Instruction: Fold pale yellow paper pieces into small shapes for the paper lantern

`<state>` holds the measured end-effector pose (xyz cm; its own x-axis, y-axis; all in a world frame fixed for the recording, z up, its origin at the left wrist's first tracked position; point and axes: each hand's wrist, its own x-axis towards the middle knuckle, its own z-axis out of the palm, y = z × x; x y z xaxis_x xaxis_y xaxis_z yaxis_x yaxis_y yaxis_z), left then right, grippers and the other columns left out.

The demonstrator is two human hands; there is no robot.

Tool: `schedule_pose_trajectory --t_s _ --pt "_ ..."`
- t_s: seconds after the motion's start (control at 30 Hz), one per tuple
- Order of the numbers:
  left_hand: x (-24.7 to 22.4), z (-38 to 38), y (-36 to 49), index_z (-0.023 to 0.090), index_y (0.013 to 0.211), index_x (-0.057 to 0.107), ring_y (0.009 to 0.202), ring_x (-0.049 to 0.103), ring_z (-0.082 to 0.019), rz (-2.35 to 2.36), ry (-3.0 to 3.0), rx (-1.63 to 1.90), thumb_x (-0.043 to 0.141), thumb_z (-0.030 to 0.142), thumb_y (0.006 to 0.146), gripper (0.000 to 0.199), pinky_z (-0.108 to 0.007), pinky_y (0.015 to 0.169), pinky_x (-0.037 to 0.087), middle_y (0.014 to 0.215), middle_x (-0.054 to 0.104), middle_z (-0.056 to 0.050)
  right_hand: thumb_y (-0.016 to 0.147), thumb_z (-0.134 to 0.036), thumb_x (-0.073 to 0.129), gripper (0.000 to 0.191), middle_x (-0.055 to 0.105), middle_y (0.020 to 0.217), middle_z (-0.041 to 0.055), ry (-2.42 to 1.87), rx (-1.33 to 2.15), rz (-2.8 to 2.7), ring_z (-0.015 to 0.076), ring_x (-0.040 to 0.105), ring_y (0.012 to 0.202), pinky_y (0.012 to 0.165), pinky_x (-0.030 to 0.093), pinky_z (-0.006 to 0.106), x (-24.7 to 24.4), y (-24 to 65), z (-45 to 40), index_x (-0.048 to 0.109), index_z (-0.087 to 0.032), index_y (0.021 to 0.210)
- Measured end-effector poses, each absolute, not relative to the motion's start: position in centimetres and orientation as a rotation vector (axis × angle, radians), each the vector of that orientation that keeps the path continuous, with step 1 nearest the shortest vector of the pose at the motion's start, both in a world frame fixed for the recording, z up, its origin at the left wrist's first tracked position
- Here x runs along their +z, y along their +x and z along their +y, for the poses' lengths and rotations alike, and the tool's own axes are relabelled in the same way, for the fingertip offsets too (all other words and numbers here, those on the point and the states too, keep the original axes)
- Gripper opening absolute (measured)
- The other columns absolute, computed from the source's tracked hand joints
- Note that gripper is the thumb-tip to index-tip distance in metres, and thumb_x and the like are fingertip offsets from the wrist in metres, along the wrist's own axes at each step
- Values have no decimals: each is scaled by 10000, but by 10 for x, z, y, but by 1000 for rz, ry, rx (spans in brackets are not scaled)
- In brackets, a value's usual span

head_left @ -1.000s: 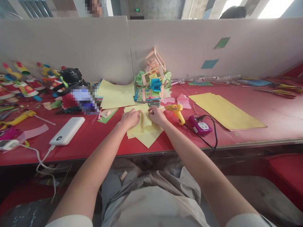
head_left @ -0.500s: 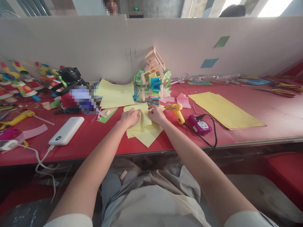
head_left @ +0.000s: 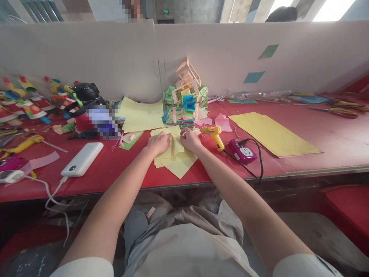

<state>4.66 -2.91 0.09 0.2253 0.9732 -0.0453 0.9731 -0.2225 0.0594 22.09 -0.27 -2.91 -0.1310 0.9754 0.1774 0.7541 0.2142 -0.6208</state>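
A creased sheet of pale yellow paper [head_left: 177,149] stands up in a fold between my hands, over several more yellow sheets [head_left: 180,168] on the red table. On its left side, my left hand [head_left: 159,144] has its fingers closed on the paper, pressing it down. My right hand [head_left: 190,139] pinches the sheet's upper right part, with its fingers curled and the fingertips partly hidden. A yellow hot glue gun [head_left: 215,134] lies just right of my right hand. Behind both hands rises a pile of folded paper pieces [head_left: 188,90] in peach, green and blue.
A purple power socket [head_left: 243,151] with a black cable and a stack of yellow paper [head_left: 273,134] lie to the right. On the left are a white power bank [head_left: 82,160], a black-lidded bottle [head_left: 85,92] and colourful paper figures [head_left: 29,102]. A pale partition [head_left: 86,54] closes off the back.
My hands and the yellow paper hold almost the same position. The view has shifted very slightly, and a person beyond the partition has moved a little.
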Motion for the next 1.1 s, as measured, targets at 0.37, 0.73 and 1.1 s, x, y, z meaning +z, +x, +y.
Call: schedule_pose_trajectory --t_s 0.37,0.73,1.1 --pt "0 -30 47 323 1459 432 1133 614 -331 1926 2418 -7 245 300 961 532 -475 902 481 1338 559 -115 834 -181 496 236 645 833 54 -1599 479 -1982 200 569 734 601 356 271 -28 219 -6 579 -205 1053" --pt "-2 -29 46 312 1452 440 1124 618 -331 1921 2434 7 253 305 956 530 -470 888 488 1308 566 -127 841 -189 478 191 591 726 11 -1535 524 -1934 172 526 663 579 325 263 -30 223 -9 564 -200 1010" --pt "-11 -35 42 327 1481 396 1044 633 -287 1972 2411 175 285 289 954 540 -395 806 499 1244 587 -97 787 -345 578 285 482 575 -77 -1274 835 -1763 126 449 524 551 347 250 -27 231 -11 539 -209 1035"
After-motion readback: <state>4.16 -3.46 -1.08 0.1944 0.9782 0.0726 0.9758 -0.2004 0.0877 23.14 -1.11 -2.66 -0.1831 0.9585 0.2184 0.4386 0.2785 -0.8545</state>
